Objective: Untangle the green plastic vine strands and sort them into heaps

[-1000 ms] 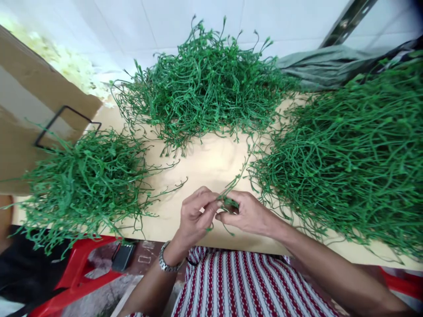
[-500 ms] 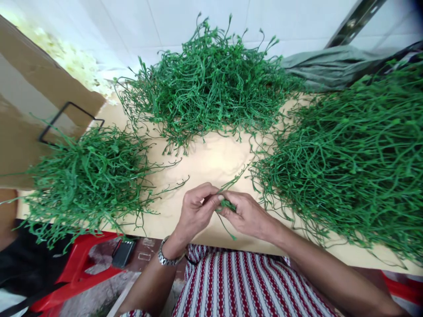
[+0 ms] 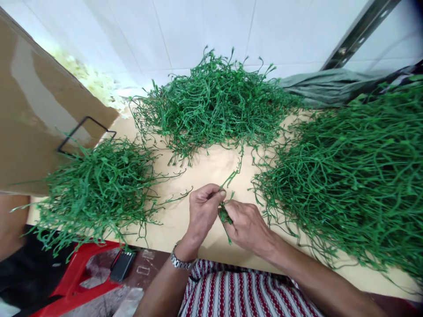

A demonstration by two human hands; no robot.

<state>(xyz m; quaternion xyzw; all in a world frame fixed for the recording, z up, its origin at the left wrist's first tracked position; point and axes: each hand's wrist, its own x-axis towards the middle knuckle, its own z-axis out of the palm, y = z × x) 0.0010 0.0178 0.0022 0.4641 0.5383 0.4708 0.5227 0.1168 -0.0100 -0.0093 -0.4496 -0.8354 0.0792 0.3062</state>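
Thumb and fingers of my left hand (image 3: pixel 204 211) pinch a thin green artificial stem (image 3: pixel 234 174), whose upper end points away from me over the table. Close beside it, my right hand (image 3: pixel 248 225) is closed round a small bunch of green sprigs (image 3: pixel 225 215) near the stem's lower end. Part of that bunch is hidden by my fingers. On the left lies a loose pile of branched green stems (image 3: pixel 102 189). Another heap of thin green stems (image 3: pixel 214 99) sits at the back, and a larger heap (image 3: pixel 350 171) spreads over the right side.
A cardboard box (image 3: pixel 39 114) with a black wire frame (image 3: pixel 74 132) before it stands at the left. Pale yellow flowers (image 3: pixel 89 77) lie behind it. A grey-green cloth (image 3: pixel 330 86) runs along the tiled wall. Below the table are a red stool (image 3: pixel 74 273) and a black device (image 3: pixel 122 265).
The stem has swung more upright. My right hand has turned and closed more tightly, lower beside my left. The whole view has shifted, so the piles appear lower.
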